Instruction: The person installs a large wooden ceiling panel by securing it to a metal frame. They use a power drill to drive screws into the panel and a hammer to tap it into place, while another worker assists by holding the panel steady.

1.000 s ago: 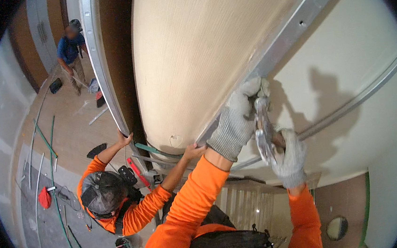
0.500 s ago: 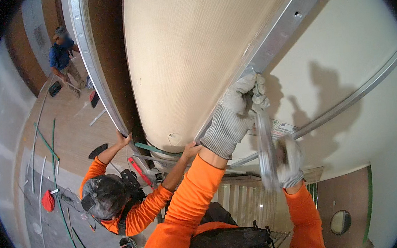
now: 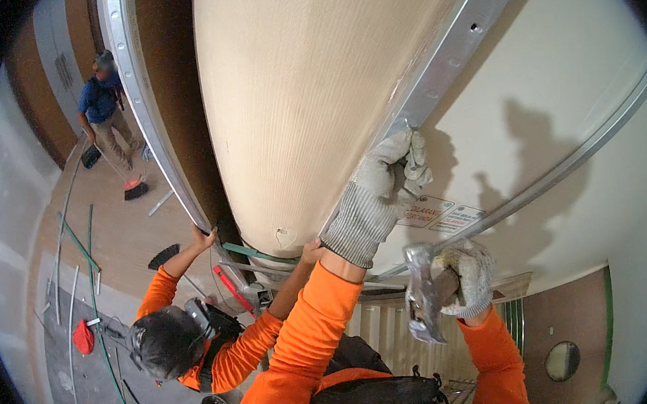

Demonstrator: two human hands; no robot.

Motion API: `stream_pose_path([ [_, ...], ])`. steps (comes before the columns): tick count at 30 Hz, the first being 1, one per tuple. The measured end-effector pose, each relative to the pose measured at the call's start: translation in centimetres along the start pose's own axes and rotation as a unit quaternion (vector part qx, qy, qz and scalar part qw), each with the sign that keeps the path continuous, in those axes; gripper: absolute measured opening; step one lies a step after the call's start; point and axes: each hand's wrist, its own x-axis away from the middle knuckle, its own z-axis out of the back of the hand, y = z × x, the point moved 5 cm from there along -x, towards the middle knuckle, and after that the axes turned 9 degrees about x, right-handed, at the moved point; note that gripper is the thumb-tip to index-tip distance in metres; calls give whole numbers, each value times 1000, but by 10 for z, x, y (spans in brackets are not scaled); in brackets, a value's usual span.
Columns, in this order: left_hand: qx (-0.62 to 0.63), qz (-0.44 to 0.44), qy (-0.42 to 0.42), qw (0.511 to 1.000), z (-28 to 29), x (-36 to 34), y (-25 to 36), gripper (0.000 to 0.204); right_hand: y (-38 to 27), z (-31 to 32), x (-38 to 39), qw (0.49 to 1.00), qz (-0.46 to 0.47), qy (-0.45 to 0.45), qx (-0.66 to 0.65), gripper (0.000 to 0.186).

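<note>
My left hand [image 3: 392, 180], in a grey knit glove, is closed in a pinch against the perforated metal channel [image 3: 457, 44] along the edge of the pale curved panel [image 3: 292, 112]. A tiny shiny bit shows at its fingertips, too small to name. Lower and to the right, my right hand [image 3: 467, 275], also gloved, is wrapped round the handle of a hammer [image 3: 424, 293]. The hammer's metal head is below my left hand, apart from the channel. Behind both hands stands a white curved wall [image 3: 560, 89] with a printed label [image 3: 440, 215].
At left, a co-worker in orange sleeves [image 3: 234, 364] has one hand on the curved metal track [image 3: 147, 102] and another by the panel's lower edge. Farther off, a person in blue [image 3: 102, 102] holds a broom [image 3: 135, 189]. Green and grey strips [image 3: 98, 329] lie on the floor.
The hammer has gone from a motion-blurred, upright position near my left hand to a lower one, head to the left. My left hand keeps its pinch. The distant broom has shifted.
</note>
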Motion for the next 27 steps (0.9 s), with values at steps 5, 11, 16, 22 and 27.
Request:
stream_pose_path([
  [5,-85,-29,47,995,-7,2,6,24,14,-11,-11,996,-70,3,62,39],
  [11,-23,-10,10,1000,3,1,-2,23,28,-24,-6,988,-151,-14,1,34],
  [16,16,-14,23,1000,4,1,-1,22,-2,3,-2,999,33,-7,-16,40],
  [22,-17,-18,20,999,4,1,0,21,4,-2,-11,1000,-16,19,19,34],
  [27,-17,-9,-7,1000,7,0,-3,21,29,-23,-6,986,-158,-21,48,31],
])
